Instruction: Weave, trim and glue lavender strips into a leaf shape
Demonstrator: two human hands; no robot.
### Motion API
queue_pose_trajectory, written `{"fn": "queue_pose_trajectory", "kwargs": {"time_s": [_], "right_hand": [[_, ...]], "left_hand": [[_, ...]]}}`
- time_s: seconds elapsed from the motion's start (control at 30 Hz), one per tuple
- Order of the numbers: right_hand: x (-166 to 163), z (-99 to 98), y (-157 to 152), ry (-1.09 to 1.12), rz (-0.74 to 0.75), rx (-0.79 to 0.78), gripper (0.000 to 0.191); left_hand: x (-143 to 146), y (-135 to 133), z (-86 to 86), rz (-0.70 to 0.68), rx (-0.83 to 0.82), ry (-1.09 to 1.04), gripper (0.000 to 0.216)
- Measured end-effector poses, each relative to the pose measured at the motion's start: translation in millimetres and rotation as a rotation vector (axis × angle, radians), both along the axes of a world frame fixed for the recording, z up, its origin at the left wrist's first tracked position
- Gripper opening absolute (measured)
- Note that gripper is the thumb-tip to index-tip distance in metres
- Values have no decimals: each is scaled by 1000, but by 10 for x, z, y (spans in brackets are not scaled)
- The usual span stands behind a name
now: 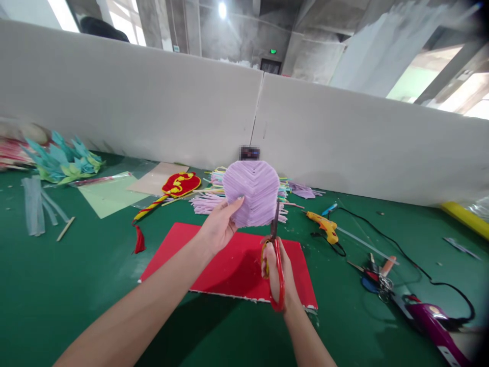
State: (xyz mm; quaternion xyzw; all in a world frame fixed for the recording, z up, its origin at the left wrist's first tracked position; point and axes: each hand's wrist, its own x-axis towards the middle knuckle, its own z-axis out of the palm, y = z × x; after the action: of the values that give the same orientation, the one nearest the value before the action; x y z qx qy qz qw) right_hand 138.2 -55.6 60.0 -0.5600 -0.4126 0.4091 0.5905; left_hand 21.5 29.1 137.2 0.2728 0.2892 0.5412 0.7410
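Gripped lilac, roundish, chevron-strip panel (254,188) in L hand (220,224), red-handled metal scissors (273,235) in R hand (287,267), w/ blades near edge. Judged edge-trim stage; called for steady, controlled snip next.

Green tabletop (57,280), pale partition (153,107) — beyond, concrete wall (229,43), bright light (222,10).

The panel (257,188) is lilac with chevron stripes, the scissors (278,257) red-handled, the board (240,267) red.

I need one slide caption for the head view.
Left hand holding a lilac panel, right hand with scissors by its edge, above a red board.
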Motion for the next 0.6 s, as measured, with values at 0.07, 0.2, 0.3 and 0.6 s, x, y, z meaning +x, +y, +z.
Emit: {"fn": "queue_pose_trajectory", "kwargs": {"time_s": [0.07,0.2,0.3,0.6], "right_hand": [[-4,9,-2,34,13,-56,42],[-14,44,-20,44,12,-73,43],[-15,68,-38,38,10,-73,43],[-12,88,-44,6,-15,-94,45]], "left_hand": [[10,1,-10,2,1,-5,12],[22,4,-26,12,-6,-8,10],[23,4,-31,16,-9,-8,10],[23,3,-44,12,-6,3,11]]}}
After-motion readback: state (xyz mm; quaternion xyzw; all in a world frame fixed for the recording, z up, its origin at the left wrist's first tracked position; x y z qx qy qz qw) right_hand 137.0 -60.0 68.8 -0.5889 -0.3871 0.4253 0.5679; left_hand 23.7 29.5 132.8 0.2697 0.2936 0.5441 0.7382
